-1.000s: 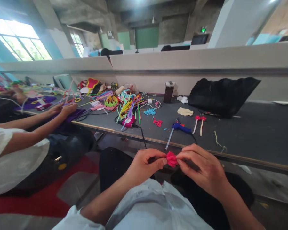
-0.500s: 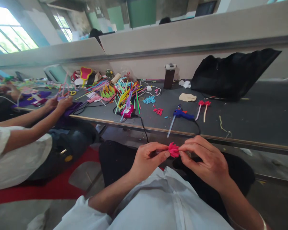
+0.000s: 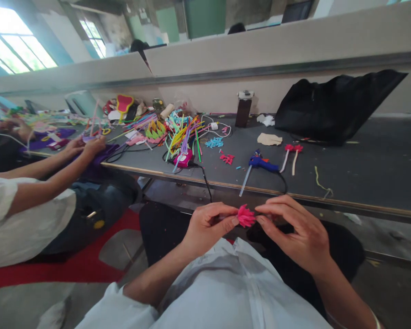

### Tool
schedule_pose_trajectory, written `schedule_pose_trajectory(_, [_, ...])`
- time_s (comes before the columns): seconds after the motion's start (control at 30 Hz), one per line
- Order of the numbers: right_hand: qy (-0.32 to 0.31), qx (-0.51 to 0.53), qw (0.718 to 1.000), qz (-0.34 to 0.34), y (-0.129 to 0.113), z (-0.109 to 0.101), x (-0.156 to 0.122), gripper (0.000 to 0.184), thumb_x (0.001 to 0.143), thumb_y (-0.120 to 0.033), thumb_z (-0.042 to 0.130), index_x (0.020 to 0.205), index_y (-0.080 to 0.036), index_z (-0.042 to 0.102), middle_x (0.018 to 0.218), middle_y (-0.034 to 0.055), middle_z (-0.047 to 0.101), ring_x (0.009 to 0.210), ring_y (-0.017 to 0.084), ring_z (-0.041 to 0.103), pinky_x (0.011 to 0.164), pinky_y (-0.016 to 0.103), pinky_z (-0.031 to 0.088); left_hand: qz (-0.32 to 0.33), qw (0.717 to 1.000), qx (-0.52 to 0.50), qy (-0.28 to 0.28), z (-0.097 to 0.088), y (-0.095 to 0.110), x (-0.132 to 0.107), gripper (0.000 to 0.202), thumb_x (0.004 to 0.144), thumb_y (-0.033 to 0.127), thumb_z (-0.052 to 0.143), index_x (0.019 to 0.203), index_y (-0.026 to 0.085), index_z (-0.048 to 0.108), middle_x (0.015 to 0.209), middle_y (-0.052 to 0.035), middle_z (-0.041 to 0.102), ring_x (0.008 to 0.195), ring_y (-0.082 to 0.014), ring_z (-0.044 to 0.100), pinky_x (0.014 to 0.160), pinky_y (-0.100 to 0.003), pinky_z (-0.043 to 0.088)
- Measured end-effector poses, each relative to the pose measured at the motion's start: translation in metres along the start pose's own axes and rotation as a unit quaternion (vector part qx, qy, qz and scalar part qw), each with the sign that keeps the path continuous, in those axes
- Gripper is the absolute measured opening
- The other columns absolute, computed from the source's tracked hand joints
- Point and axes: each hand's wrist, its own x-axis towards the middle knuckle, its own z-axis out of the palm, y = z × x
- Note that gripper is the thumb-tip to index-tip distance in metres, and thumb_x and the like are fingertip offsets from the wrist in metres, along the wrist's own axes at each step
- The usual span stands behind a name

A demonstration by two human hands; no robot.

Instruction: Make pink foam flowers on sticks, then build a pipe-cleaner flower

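Observation:
A small pink fringed craft flower point(image 3: 245, 216) is held between both my hands, in front of my lap and below the table edge. My left hand point(image 3: 208, 226) pinches its left side with thumb and fingers closed. My right hand point(image 3: 294, 230) pinches its right side, fingers curled. Beyond them, on the dark table point(image 3: 363, 178), lie a blue glue gun point(image 3: 260, 162) and two pink flowers on sticks point(image 3: 291, 153).
A pile of coloured strips point(image 3: 181, 132) and a pink glue gun point(image 3: 183, 159) with its cable sit at the table's left centre. A black bag point(image 3: 332, 107) and a dark bottle point(image 3: 243, 109) stand at the back. A person's hands point(image 3: 84, 148) work at the left.
My view tilted down from a second ago and shifted slightly. My hands keep the pink flower between them, with small finger movements.

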Motion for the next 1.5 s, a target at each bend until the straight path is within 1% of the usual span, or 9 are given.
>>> schedule_pose_trajectory(0.2, [-0.014,0.007,0.999,-0.032,0.000,0.000,0.001,0.011,0.088,-0.020,0.061,0.094,-0.023,0.070,0.086,0.0036,0.068,0.076,0.015,0.067,0.064,0.026,0.055,0.018,0.999,0.031,-0.001,-0.001,-0.003,-0.002,0.020,0.082,0.032,0.071,0.095,0.017,0.077,0.075,-0.0051,0.070,0.066,-0.0133,0.059,0.060,-0.023,0.042])
schedule_pose_trajectory(0.33, [-0.019,0.004,0.999,-0.047,0.001,-0.001,0.002,0.012,0.087,-0.017,0.062,0.095,-0.023,0.069,0.086,0.0032,0.067,0.077,0.014,0.065,0.066,0.026,0.054,0.034,0.998,0.044,-0.002,0.000,0.000,-0.001,0.017,0.082,0.029,0.071,0.092,0.016,0.077,0.073,-0.0049,0.069,0.063,-0.0123,0.058,0.056,-0.022,0.040])
schedule_pose_trajectory(0.4, [-0.021,0.006,0.999,-0.047,0.001,-0.002,0.002,0.012,0.086,-0.016,0.062,0.094,-0.022,0.069,0.086,0.0028,0.066,0.077,0.014,0.064,0.067,0.026,0.053,0.055,0.996,0.066,-0.001,0.000,0.002,0.000,0.016,0.082,0.027,0.071,0.091,0.016,0.077,0.070,-0.0041,0.068,0.059,-0.0110,0.056,0.054,-0.021,0.039])
schedule_pose_trajectory(0.53, [-0.051,0.021,0.998,-0.034,0.002,-0.004,0.002,0.013,0.086,-0.016,0.060,0.093,-0.023,0.069,0.087,0.0027,0.066,0.078,0.015,0.064,0.068,0.027,0.052,0.095,0.989,0.110,0.002,-0.001,0.005,0.001,0.014,0.083,0.025,0.070,0.092,0.016,0.077,0.065,-0.0026,0.066,0.055,-0.0094,0.053,0.052,-0.020,0.037])
schedule_pose_trajectory(0.73, [-0.087,0.027,0.996,-0.019,0.002,-0.005,0.005,0.013,0.086,-0.017,0.061,0.093,-0.023,0.069,0.087,0.0028,0.065,0.079,0.015,0.062,0.070,0.028,0.051,0.151,0.975,0.160,-0.011,-0.003,0.003,0.001,0.014,0.084,0.020,0.068,0.095,0.015,0.075,0.070,-0.0042,0.069,0.057,-0.0098,0.056,0.053,-0.020,0.040])
schedule_pose_trajectory(0.87, [-0.072,0.023,0.997,-0.026,-0.002,-0.005,0.007,0.012,0.086,-0.017,0.061,0.093,-0.022,0.069,0.086,0.0023,0.065,0.078,0.014,0.062,0.070,0.028,0.050,0.196,0.963,0.187,-0.010,-0.003,-0.002,0.002,0.015,0.085,0.016,0.066,0.098,0.013,0.072,0.072,-0.0054,0.068,0.061,-0.0110,0.057,0.056,-0.020,0.042])
schedule_pose_trajectory(0.97, [-0.053,0.012,0.998,-0.031,-0.003,-0.003,0.007,0.010,0.086,-0.016,0.062,0.090,-0.021,0.069,0.084,0.0022,0.065,0.076,0.014,0.061,0.069,0.028,0.049,0.232,0.954,0.189,0.004,-0.001,-0.005,0.002,0.015,0.085,0.015,0.066,0.098,0.012,0.071,0.070,-0.0046,0.066,0.059,-0.0104,0.055,0.055,-0.020,0.041])
schedule_pose_trajectory(1.37, [-0.049,0.002,0.999,-0.024,-0.004,0.004,0.006,0.012,0.085,-0.012,0.059,0.077,-0.018,0.063,0.073,0.0020,0.060,0.069,0.015,0.056,0.063,0.029,0.043,0.211,0.958,0.196,0.013,0.006,-0.008,0.001,0.014,0.085,0.016,0.066,0.098,0.013,0.072,0.067,-0.0017,0.064,0.058,-0.0090,0.052,0.053,-0.019,0.039])
schedule_pose_trajectory(1.5, [-0.024,0.010,0.999,-0.020,-0.005,0.010,0.004,0.012,0.085,-0.011,0.059,0.075,-0.018,0.060,0.073,0.0021,0.060,0.069,0.015,0.055,0.064,0.029,0.043,0.172,0.968,0.180,0.029,0.008,-0.005,-0.001,0.013,0.085,0.017,0.067,0.095,0.014,0.074,0.068,-0.0017,0.066,0.056,-0.0080,0.052,0.051,-0.019,0.037])
